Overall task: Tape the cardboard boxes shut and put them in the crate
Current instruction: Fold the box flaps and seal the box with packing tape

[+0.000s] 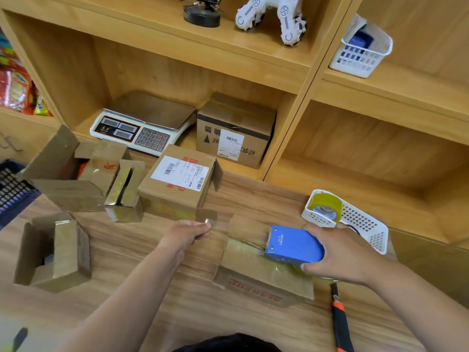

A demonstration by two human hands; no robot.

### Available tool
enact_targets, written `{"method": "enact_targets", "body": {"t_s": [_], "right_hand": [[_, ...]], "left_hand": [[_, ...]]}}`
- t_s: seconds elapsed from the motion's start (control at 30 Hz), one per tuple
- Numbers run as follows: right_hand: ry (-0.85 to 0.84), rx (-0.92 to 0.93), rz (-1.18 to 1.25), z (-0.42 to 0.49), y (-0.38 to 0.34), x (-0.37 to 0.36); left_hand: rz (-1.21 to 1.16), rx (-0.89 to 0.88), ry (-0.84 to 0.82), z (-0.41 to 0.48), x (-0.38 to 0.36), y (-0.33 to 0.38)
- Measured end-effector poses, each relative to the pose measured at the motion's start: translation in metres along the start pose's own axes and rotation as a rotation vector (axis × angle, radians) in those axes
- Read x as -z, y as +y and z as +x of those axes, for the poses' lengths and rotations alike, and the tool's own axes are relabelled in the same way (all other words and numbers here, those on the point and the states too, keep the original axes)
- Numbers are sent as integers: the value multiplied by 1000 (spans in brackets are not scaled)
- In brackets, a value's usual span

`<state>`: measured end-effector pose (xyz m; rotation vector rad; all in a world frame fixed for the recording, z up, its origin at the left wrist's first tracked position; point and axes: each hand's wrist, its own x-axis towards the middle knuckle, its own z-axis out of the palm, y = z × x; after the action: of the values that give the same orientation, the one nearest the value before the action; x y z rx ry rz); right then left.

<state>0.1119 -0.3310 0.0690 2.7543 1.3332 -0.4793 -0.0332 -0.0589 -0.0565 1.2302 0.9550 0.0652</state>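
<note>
Both arms reach over the bench [114, 237]. The left hand [186, 233] has its grip pinching the free end of the clear tape [212, 216]. The right hand [342, 255] wraps its grip round the blue tape dispenser [294, 246], atop the cardboard box [264, 278]. Open boxes [53, 252] sit left, near the dark crate [10, 189]. A utility knife [340, 318] lies beside the box.

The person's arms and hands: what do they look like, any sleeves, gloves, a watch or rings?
The left forearm and right forearm are bare as far as the frame shows, with no sleeve in sight. The left hand and right hand wear no gloves, and no watch, wristband or ring is visible. A bit of black clothing shows at the bottom edge.
</note>
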Motion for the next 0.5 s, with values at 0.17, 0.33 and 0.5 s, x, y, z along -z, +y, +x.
{"method": "enact_targets", "body": {"t_s": [0.17, 0.33, 0.5], "right_hand": [[-23, -4, -20, 4, -1, 0], [-30, -12, -46, 6, -3, 0], [-45, -19, -44, 8, -4, 1]], "left_hand": [[-65, 27, 19, 5, -2, -8], [-94, 39, 21, 9, -4, -15], [-110, 59, 28, 12, -5, -19]]}}
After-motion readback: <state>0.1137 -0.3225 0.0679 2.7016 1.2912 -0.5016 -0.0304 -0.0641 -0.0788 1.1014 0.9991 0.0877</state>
